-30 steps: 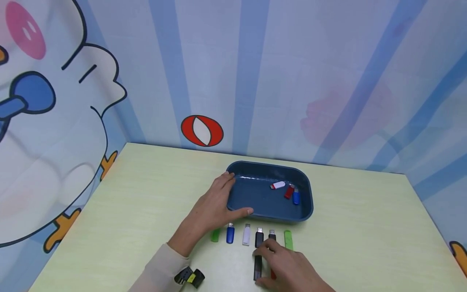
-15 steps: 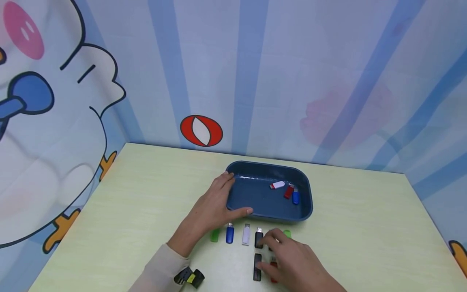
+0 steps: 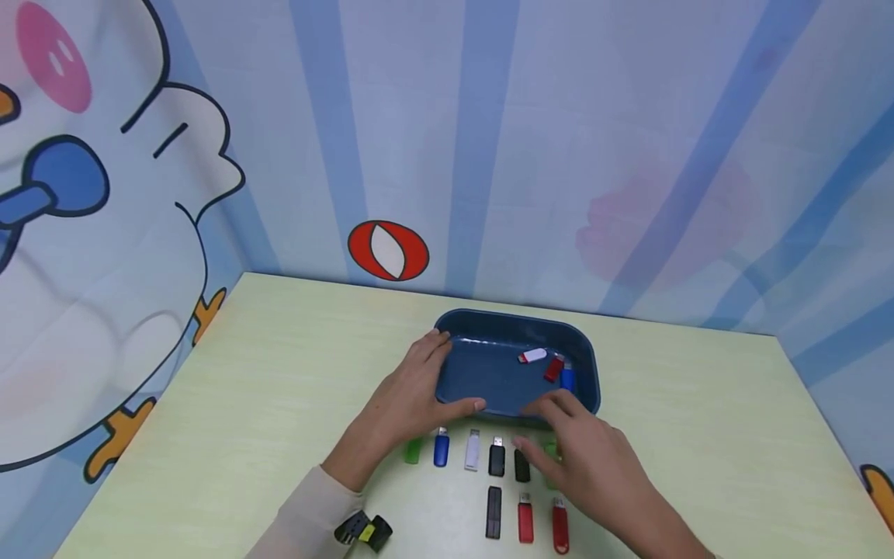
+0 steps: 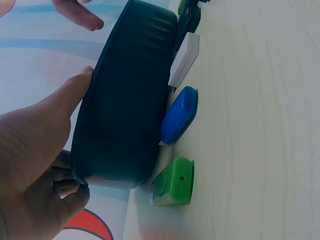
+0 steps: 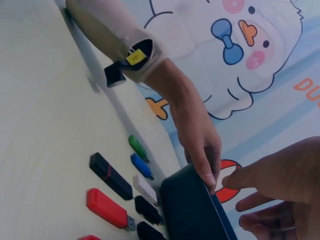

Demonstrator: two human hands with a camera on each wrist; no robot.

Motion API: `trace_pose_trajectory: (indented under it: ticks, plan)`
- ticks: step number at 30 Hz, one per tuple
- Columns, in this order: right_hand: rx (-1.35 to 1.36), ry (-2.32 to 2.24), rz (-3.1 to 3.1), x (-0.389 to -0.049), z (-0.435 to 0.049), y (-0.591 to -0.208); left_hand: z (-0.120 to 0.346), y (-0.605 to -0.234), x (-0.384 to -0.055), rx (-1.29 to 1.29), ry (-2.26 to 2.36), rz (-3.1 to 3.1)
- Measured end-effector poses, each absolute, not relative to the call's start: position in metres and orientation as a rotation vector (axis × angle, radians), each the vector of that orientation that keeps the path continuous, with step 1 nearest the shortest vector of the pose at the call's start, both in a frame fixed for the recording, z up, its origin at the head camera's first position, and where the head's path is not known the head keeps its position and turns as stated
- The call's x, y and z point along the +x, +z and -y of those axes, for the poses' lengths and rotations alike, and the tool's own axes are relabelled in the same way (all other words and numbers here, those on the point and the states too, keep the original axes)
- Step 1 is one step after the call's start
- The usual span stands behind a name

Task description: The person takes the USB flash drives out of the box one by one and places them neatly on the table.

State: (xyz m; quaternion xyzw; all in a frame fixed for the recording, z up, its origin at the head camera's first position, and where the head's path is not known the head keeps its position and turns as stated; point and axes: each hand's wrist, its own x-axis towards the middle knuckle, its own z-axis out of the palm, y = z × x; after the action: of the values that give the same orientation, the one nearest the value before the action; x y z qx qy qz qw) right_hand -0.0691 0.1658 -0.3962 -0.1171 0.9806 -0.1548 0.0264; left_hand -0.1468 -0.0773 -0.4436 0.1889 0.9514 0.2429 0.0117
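My left hand (image 3: 408,384) grips the left end of a dark blue tray (image 3: 482,380), its thumb along the front rim; in the left wrist view the fingers curl at the tray's corner. My right hand (image 3: 594,458) hovers at the tray's front right, thumb and fingers apart, holding nothing. Below its thumb lies a black USB stick (image 3: 521,466), in a row with another black stick (image 3: 497,460), a white one (image 3: 472,450), a blue one (image 3: 441,449) and a green one (image 4: 175,182). A second green stick (image 3: 551,450) is mostly hidden behind the right hand.
Nearer the front lie a long black stick (image 3: 493,512) and two red USB sticks (image 3: 525,520). Inside the tray are a white-and-red stick (image 3: 533,355), a dark red one (image 3: 554,368) and a blue one (image 3: 567,378). A printed cloth (image 3: 538,155) hangs behind the table (image 3: 300,349).
My right hand has moved from over the black and red sticks up and right to the tray's front rim, uncovering the two red sticks. The left hand stays put.
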Motion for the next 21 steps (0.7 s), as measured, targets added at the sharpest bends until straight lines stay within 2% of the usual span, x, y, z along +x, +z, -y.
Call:
trace_pose_trajectory:
  ticks: [8,21]
  plan:
    - [-0.431,-0.501,-3.148,-0.088,-0.176,-0.393,0.078,-0.445,-0.147,0.581,0.743,-2.965]
    - [-0.370,-0.539,-3.203,-0.128,-0.187,-0.401,0.077,-0.445,-0.147,0.572,0.782,-2.950]
